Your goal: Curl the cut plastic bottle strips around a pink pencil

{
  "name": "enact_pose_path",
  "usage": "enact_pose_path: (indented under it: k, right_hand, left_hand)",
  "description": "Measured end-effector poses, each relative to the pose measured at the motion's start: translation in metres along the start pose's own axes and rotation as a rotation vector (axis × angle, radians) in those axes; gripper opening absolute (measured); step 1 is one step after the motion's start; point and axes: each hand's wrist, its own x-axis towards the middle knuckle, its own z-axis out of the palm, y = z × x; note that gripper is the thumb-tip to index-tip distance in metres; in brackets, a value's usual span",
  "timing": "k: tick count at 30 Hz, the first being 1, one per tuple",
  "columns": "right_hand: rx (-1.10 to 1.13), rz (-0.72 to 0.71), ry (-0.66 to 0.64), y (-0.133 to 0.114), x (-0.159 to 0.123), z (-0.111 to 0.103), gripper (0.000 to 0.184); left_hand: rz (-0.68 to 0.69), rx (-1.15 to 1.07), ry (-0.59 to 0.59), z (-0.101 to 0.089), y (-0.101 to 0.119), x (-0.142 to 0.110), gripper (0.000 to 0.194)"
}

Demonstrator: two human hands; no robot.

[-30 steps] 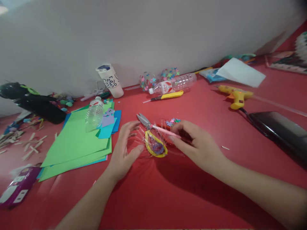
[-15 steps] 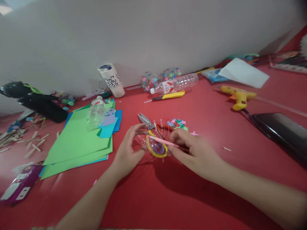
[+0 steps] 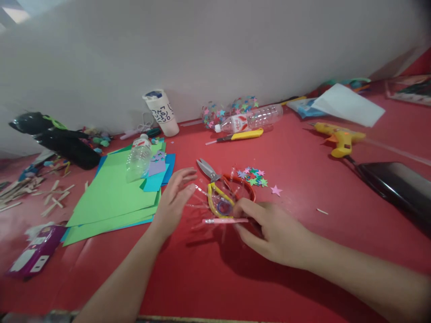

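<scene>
My right hand (image 3: pixel 269 231) pinches a thin pink stick (image 3: pixel 225 220) that lies level over the red table (image 3: pixel 303 278). My left hand (image 3: pixel 173 202) hovers with fingers spread just left of a clear plastic piece cut into strips (image 3: pixel 220 204), touching its edge. Beneath that piece lie scissors (image 3: pixel 215 179) with one yellow and one orange handle loop. A small pile of coloured paper stars (image 3: pixel 254 176) sits just behind my right hand.
Green and blue paper sheets (image 3: pixel 111 197) with a clear bottle (image 3: pixel 138 158) lie at left. A paper cup (image 3: pixel 163 112), a lying bottle (image 3: pixel 252 119), a yellow box cutter (image 3: pixel 240 135), a yellow glue gun (image 3: pixel 340 137) and a black case (image 3: pixel 397 184) ring the spot.
My right hand drew the pink stick down toward me, off the cut plastic piece. My left hand let go of the piece and opened its fingers.
</scene>
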Motion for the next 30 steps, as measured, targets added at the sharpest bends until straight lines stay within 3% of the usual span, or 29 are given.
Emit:
enact_pose_path:
  k: [3,10,14,18,20,24,26,30]
  right_hand:
    - [-0.092,-0.094,0.038,0.001,-0.002,0.000,0.010]
    - [-0.209,-0.281,0.064,0.002,-0.005,0.001,0.012]
    - [-0.242,-0.302,0.001,0.000,-0.004,0.004,0.012]
    - [-0.251,-0.332,-0.019,-0.001,-0.005,0.005,0.012]
    - [-0.213,-0.395,0.027,-0.001,-0.006,0.004,0.011]
    - [-0.087,-0.527,0.265,-0.001,-0.009,-0.007,0.019]
    - [-0.023,-0.438,0.373,0.000,-0.008,-0.013,0.020]
    - [0.038,-0.105,0.537,0.005,-0.002,-0.017,0.009]
  left_hand:
    - [-0.104,-0.100,-0.090,-0.002,0.004,-0.003,0.038]
    - [-0.133,-0.214,-0.169,0.008,0.005,-0.004,0.060]
    - [-0.028,-0.277,-0.104,0.014,-0.001,-0.001,0.052]
    - [0.029,-0.166,-0.092,0.009,-0.005,0.001,0.047]
    - [0.103,-0.088,-0.066,0.004,-0.004,0.000,0.039]
    - [0.240,0.012,-0.023,-0.002,0.004,-0.004,0.020]
    - [0.273,0.055,-0.030,-0.002,0.009,-0.007,0.018]
    - [0.346,0.130,-0.073,0.002,0.015,-0.012,0.018]
